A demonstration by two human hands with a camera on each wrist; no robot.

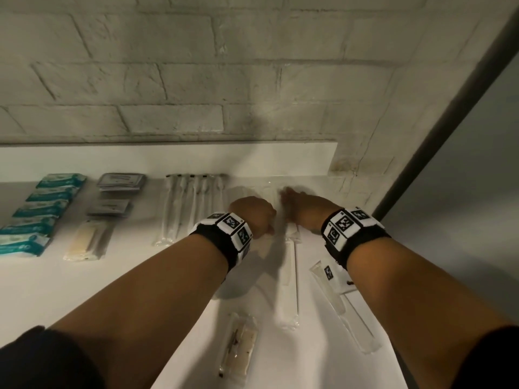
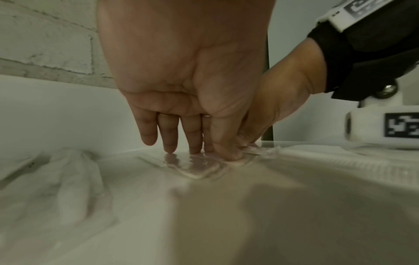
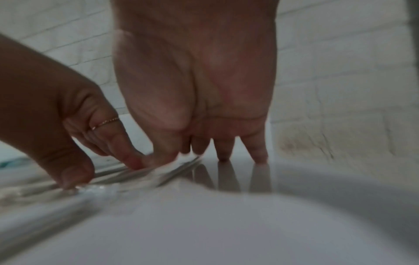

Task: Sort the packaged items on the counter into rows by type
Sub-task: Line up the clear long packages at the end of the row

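Your two hands met at the back of the counter [image 1: 140,276], just right of the row of white sticks [image 1: 193,203]. Your left hand [image 1: 252,214] held straight fingers [image 2: 170,141] down on a clear flat packet [image 2: 195,166], thumb pressing its right edge. Your right hand [image 1: 303,209] had its thumb on the same packet, its other fingers [image 3: 256,152] straight on the bare counter beside it. Neither hand was curled round it. The packet lay flat under both sets of fingertips. A long comb packet [image 1: 289,276] lay just behind your wrists, running toward you, about as near to one hand as the other.
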